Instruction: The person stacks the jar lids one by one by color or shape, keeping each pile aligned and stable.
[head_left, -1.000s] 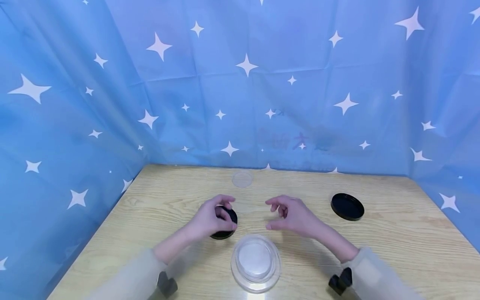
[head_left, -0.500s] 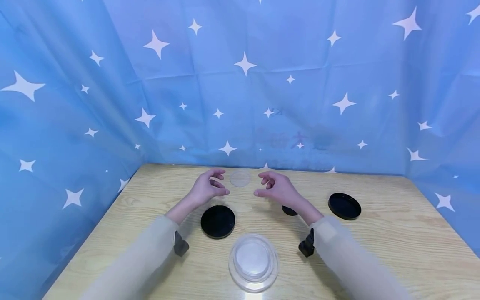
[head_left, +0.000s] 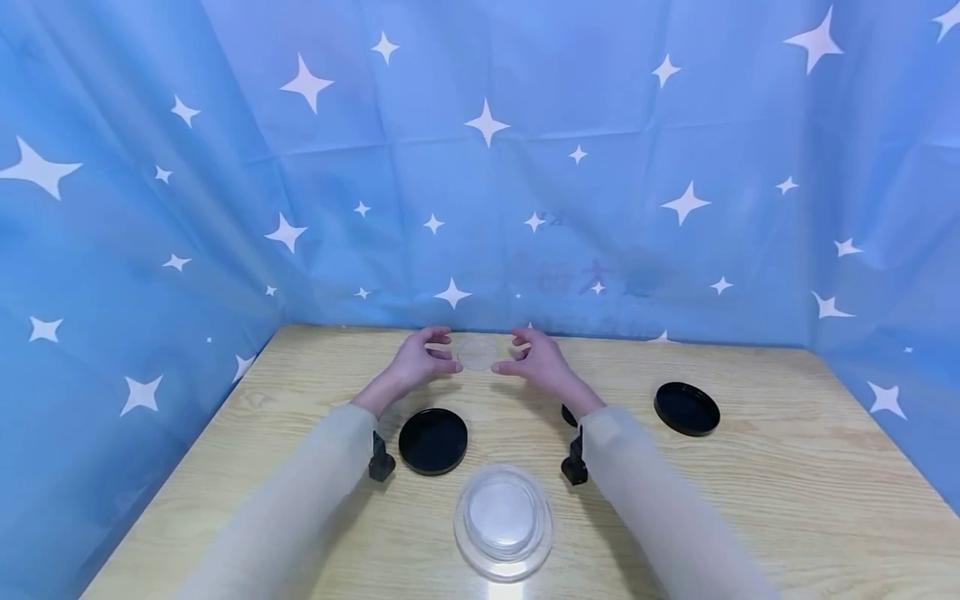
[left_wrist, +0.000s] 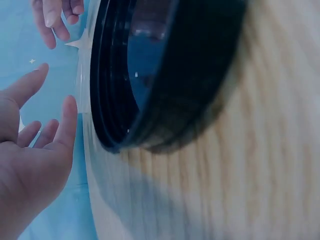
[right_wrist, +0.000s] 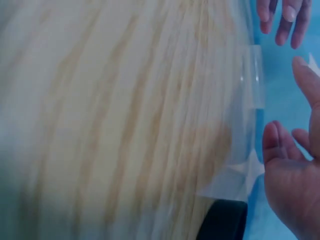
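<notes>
Presently, the small, round, clear plastic dish (head_left: 477,352) sits at the far edge of the pale wood-grain table (head_left: 787,467), close against the blue star-printed cloth backdrop (head_left: 600,167). The left hand (head_left: 417,362) and the right hand (head_left: 540,362) flank it on either side, fingers loosely curved and apart; neither is clamped on it, and whether any fingertip touches its rim cannot be told.

Assessment of the dish: it appears thin, light and rigid, with a smooth wall likely to slip under a loose pinch and to crack if squeezed hard. The sound place to hold it is the rim, on opposite sides, with light pressure.

Surroundings: a round black plastic lid (head_left: 433,441) lies near the left forearm. A second round black lid (head_left: 686,408) lies well to the right. A small dark object (head_left: 567,414) is mostly hidden behind the right wrist. A larger clear round container (head_left: 503,522) stands at the near edge. Nothing stands between the hands and the dish; the backdrop just behind it limits room on the far side.
</notes>
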